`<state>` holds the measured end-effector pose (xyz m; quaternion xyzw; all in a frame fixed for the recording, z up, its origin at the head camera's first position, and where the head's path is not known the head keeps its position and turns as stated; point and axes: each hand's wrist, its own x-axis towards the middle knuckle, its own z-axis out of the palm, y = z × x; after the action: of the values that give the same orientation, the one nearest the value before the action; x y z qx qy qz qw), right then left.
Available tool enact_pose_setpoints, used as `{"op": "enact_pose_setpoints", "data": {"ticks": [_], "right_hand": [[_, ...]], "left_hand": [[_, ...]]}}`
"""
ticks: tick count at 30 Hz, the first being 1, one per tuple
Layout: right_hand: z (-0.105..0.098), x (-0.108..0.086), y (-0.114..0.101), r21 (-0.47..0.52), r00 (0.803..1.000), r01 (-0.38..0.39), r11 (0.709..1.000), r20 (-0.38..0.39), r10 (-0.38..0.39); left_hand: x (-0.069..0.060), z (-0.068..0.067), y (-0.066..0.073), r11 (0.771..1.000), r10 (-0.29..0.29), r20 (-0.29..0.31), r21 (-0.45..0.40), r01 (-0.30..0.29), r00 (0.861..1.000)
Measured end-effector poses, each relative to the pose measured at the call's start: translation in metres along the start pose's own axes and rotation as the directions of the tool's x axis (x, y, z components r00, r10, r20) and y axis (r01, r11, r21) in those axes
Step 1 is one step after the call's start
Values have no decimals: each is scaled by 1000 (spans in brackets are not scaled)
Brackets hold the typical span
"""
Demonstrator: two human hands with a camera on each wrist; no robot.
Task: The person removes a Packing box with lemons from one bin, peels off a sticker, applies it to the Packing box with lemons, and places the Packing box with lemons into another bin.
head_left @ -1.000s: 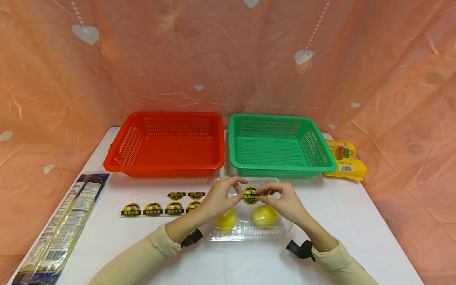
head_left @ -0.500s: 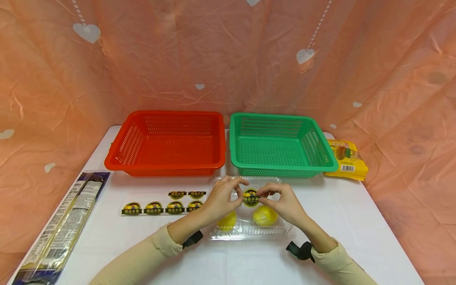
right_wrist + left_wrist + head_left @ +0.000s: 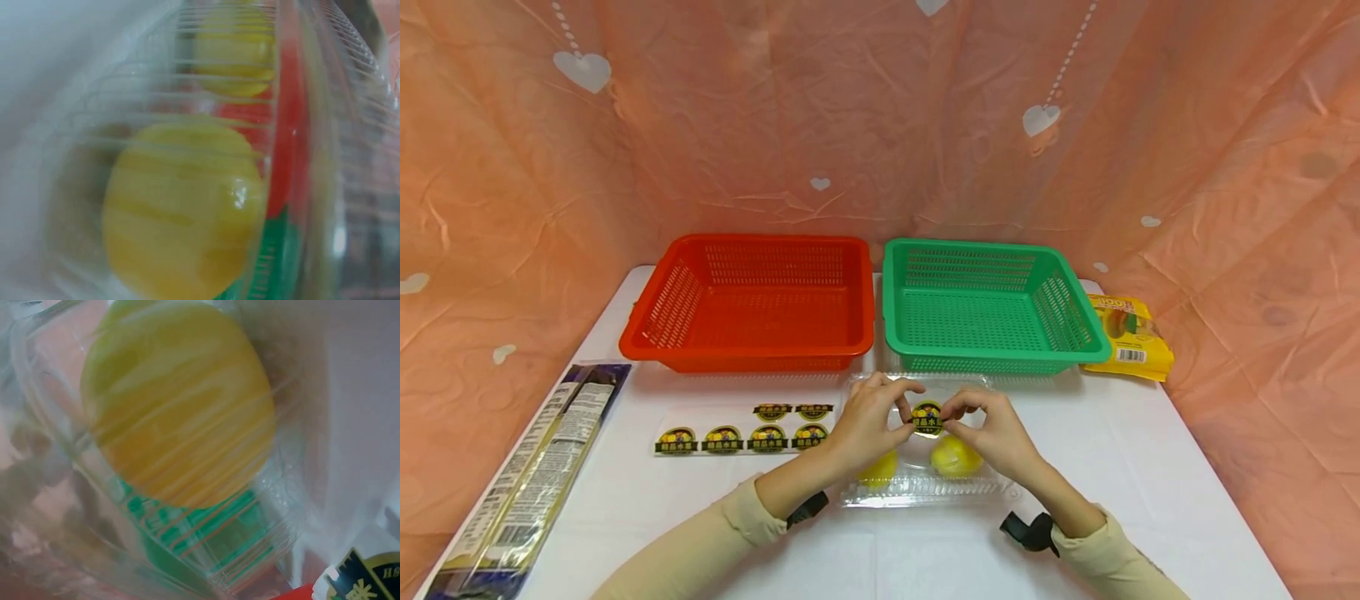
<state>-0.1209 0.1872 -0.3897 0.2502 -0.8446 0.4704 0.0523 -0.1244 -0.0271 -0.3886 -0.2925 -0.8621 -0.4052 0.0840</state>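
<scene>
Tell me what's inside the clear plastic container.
Two yellow fruits show inside the container. In the head view, the left hand partly covers the left one; what's behind the right hand and sticker is hidden.

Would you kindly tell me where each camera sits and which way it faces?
Head: on the head, facing forward and down at left hand, right hand, label and clear container; sleeves show.
Left wrist: worn there, facing a yellow fruit; no hand plainly shows.
Right wrist: worn there, facing a near yellow fruit and a far one; no hand plainly shows.
Shared: head and right wrist show both fruits.
</scene>
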Motion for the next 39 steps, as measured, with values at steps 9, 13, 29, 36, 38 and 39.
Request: {"op": "enact_pose_setpoints", "data": {"ticks": [9,13,29,36,38,39], "right_hand": [[5,1,-1,-178,997,63,982,-35,-70],[3,5,1,-279,994,72,958,-63,-94],[-2,10,15,-339,1000,-2,941,19,9],[-1,15,19,-346,1000,19,938,-3,-22],[-1,17,19,-351,999,28,936,-13,-34],[-1,18,19,-355,999,31,934,-19,-40]], "left_hand": [[2,2,-1,999,-6,10,52,5,1000],[5,1,-3,992,21,-12,129,-19,1000],[11,8,-14,880,-76,69,473,35,995],[15,7,-17,898,-88,51,437,57,995],[16,7,-17,900,-85,45,432,57,995],[17,7,-17,901,-83,42,429,57,996]]}}
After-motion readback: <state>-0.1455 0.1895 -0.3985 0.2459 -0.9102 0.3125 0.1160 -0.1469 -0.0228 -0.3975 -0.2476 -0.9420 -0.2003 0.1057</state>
